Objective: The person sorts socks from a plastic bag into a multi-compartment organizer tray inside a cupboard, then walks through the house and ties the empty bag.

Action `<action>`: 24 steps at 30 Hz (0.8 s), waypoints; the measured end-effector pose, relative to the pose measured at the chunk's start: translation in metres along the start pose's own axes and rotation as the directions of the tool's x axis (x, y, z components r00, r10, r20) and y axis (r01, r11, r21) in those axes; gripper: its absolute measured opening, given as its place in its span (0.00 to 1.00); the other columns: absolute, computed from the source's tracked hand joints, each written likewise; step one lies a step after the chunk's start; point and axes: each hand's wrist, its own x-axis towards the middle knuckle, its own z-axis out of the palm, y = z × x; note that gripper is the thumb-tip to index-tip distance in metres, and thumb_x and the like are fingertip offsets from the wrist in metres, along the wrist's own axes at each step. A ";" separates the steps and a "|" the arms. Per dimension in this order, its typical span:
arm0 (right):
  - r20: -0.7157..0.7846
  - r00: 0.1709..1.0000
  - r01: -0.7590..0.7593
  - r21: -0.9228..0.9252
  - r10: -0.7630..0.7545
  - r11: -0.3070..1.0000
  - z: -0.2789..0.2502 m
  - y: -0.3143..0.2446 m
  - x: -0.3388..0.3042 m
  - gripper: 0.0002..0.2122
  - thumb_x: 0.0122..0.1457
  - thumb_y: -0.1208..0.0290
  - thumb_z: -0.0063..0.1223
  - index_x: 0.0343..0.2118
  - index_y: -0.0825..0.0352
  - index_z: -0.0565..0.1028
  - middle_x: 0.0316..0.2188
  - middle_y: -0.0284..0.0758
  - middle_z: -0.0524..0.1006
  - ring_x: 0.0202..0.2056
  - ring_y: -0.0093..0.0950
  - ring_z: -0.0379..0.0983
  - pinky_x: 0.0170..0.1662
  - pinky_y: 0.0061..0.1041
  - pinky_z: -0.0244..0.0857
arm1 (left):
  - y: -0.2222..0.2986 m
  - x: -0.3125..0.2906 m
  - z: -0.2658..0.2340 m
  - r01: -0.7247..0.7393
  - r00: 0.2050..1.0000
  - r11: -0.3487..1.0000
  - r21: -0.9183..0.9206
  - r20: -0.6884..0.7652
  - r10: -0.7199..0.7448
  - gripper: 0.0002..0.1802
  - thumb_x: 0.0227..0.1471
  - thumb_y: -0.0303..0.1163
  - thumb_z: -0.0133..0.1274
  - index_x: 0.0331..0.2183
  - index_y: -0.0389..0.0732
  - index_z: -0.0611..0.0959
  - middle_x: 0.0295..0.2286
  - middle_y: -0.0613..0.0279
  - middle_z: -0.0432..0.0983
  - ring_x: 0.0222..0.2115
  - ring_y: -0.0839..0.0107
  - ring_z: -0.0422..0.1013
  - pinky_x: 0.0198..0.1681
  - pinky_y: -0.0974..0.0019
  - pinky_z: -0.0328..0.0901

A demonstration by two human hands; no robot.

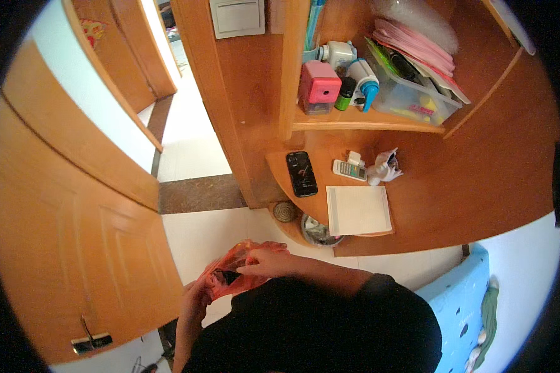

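Note:
A thin red plastic bag [227, 255] is stretched between my two hands, close in front of my body. My left hand [196, 297] grips its left edge, with part of the fingers covered by the film. Reaching across from the right, my right hand [266, 263] has its fingers closed on the bag's rim. Something dark shows in the bag's mouth between the hands, but I cannot make out what it is.
A wooden corner shelf ahead bears a black phone [302, 174], a small remote control [350, 170] and a white pad [359, 210]. Below stands a bin [320, 231]. A wooden door [74, 236] is on the left; a blue bed or mattress [457, 311] lies at right.

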 end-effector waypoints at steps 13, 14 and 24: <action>0.050 0.986 0.164 -0.353 -0.157 0.921 0.037 -0.094 0.161 0.21 0.50 0.54 0.46 0.27 0.73 0.71 0.26 0.46 0.73 0.29 0.37 0.69 0.33 0.31 0.62 | 0.136 0.135 -0.027 0.395 0.708 0.901 0.179 0.566 -0.422 0.21 0.53 0.42 0.36 0.42 0.37 0.67 0.38 0.56 0.68 0.35 0.67 0.67 0.39 0.67 0.62; 0.039 0.987 0.158 -0.362 -0.155 0.919 0.036 -0.100 0.173 0.21 0.50 0.54 0.46 0.27 0.73 0.71 0.26 0.46 0.73 0.29 0.37 0.69 0.33 0.31 0.62 | 0.133 0.154 -0.038 0.376 0.734 0.915 0.144 0.557 -0.389 0.18 0.53 0.38 0.38 0.41 0.36 0.69 0.37 0.56 0.68 0.35 0.66 0.67 0.38 0.68 0.63; -0.472 0.747 0.329 -0.349 -0.468 0.877 -0.042 -0.125 0.219 0.13 0.51 0.64 0.47 0.28 0.72 0.71 0.27 0.41 0.73 0.30 0.32 0.69 0.35 0.26 0.62 | 0.167 0.296 -0.096 0.423 0.721 0.906 -0.011 0.609 -0.330 0.12 0.47 0.26 0.41 0.35 0.31 0.71 0.31 0.53 0.70 0.33 0.64 0.68 0.38 0.64 0.63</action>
